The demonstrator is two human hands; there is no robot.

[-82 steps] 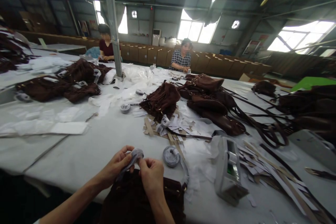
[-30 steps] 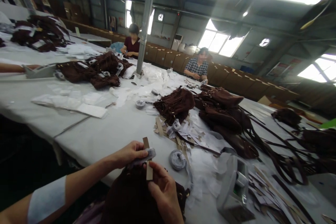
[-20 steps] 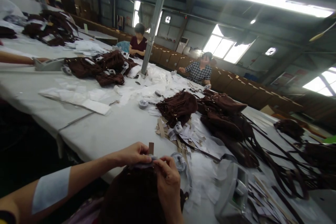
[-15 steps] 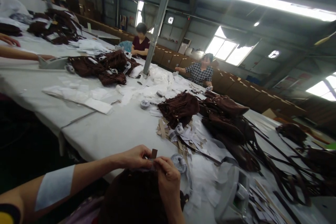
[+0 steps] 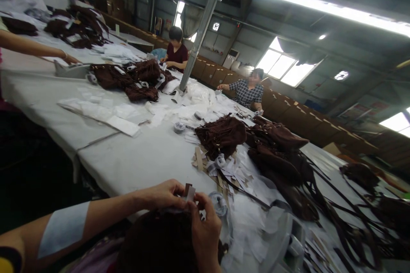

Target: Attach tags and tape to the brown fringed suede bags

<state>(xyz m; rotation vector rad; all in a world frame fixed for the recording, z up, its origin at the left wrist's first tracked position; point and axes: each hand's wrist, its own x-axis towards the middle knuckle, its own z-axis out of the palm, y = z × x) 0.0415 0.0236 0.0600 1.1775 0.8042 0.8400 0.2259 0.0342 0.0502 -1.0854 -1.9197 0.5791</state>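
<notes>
the left hand (image 5: 165, 194) and right hand (image 5: 205, 226) pinch a small strip (image 5: 188, 191) between closed fingertips, over a brown bag (image 5: 160, 243). a grey tape roll (image 5: 219, 202) lies just beside.

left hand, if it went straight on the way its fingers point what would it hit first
The left hand points rightward, so it would at once meet the right hand, which pinches the same small strip. Beyond that, probably the grey tape roll, though depth is unclear.

Left hand (image 5: 165, 194) and right hand (image 5: 205, 226) raised close together, fingertips pinched shut, forearms angled inward.
</notes>
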